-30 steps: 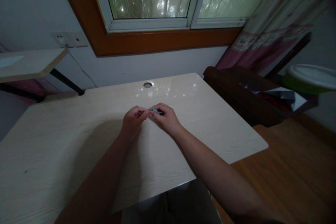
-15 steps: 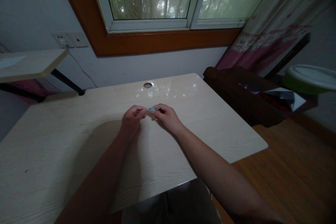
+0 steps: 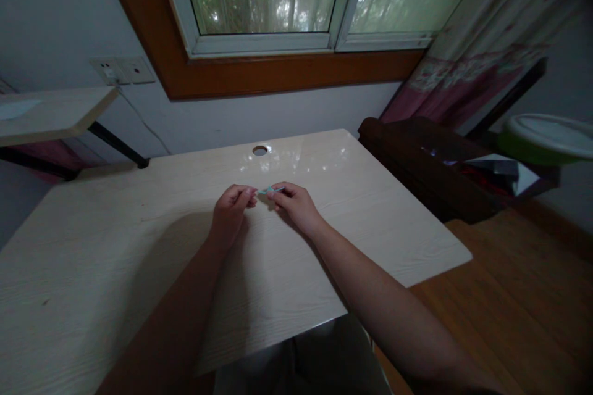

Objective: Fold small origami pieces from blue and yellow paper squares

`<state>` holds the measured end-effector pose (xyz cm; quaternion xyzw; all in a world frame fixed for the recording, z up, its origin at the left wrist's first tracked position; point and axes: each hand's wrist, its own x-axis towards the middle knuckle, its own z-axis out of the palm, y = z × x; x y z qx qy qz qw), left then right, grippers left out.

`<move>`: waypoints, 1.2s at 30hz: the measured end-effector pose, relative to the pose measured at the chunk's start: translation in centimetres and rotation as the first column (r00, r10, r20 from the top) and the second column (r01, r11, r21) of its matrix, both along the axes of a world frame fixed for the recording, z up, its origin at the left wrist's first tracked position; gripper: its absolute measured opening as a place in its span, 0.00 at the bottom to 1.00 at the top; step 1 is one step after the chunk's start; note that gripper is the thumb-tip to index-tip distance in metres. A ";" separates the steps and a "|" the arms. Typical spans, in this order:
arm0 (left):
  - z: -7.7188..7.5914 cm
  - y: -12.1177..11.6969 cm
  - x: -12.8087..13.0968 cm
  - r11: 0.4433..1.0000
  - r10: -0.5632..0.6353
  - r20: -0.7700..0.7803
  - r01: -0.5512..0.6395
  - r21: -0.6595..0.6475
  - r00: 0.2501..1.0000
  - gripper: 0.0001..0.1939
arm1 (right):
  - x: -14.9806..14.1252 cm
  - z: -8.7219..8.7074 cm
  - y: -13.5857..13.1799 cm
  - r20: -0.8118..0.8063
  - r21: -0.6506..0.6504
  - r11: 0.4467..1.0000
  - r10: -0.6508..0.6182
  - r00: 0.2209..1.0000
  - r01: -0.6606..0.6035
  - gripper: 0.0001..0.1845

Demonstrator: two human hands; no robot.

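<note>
A thin, small teal strip (image 3: 269, 190) spans the gap between my two hands, just above the pale wood-grain table (image 3: 296, 271). My right hand (image 3: 293, 200) pinches it between thumb and forefinger, and one end sticks out past the fingers. My left hand (image 3: 233, 202) is closed in a pinch at the strip's left end; its fingertips hide what exactly they grip there. The strip is too small to tell its kind.
A round cable hole (image 3: 260, 150) lies near the table's back edge. At left stands a raised shelf (image 3: 60, 114) on black legs. Right of the table is a dark wooden piece of furniture (image 3: 407, 166) with papers and a green tub (image 3: 532, 145).
My left hand has shifted slightly left from my right hand, and more of the teal strip shows between them. The right hand has hardly moved.
</note>
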<state>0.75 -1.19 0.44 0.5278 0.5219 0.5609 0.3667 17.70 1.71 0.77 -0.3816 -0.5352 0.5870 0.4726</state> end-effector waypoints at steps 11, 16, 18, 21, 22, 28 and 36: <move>1.2 -0.8 0.4 0.981 0.018 -0.413 0.065 0.185 0.911 0.08 | -0.1 -0.3 -0.1 0.004 0.013 1.000 0.015 1.000 -0.015 0.16; 1.6 -1.1 0.1 0.976 -0.011 -0.433 0.104 0.192 0.902 0.11 | -0.1 -0.2 -0.1 0.013 -0.010 1.000 0.021 1.000 -0.021 0.17; 1.7 -1.2 0.1 0.975 -0.026 -0.433 0.117 0.187 0.901 0.12 | -0.1 -0.3 -0.1 -0.006 -0.021 0.999 0.039 0.999 -0.039 0.17; 1.8 -1.3 0.1 0.974 -0.020 -0.453 0.119 0.191 0.891 0.13 | 0.0 -0.3 -0.1 -0.018 -0.018 0.998 0.061 0.998 -0.061 0.17; 1.8 -1.3 0.1 0.973 -0.011 -0.463 0.116 0.198 0.887 0.13 | 0.0 -0.4 0.0 -0.018 -0.016 0.997 0.069 0.997 -0.069 0.17; 1.6 -1.2 0.2 0.957 0.018 -0.484 0.125 0.262 0.875 0.11 | 0.1 -0.6 0.1 -0.065 -0.016 0.993 0.113 0.992 -0.114 0.15; 1.1 -0.9 -0.4 0.956 -0.045 -0.451 0.169 0.239 0.892 0.13 | 0.5 -0.4 0.2 -0.077 -0.020 0.994 0.106 0.991 -0.108 0.15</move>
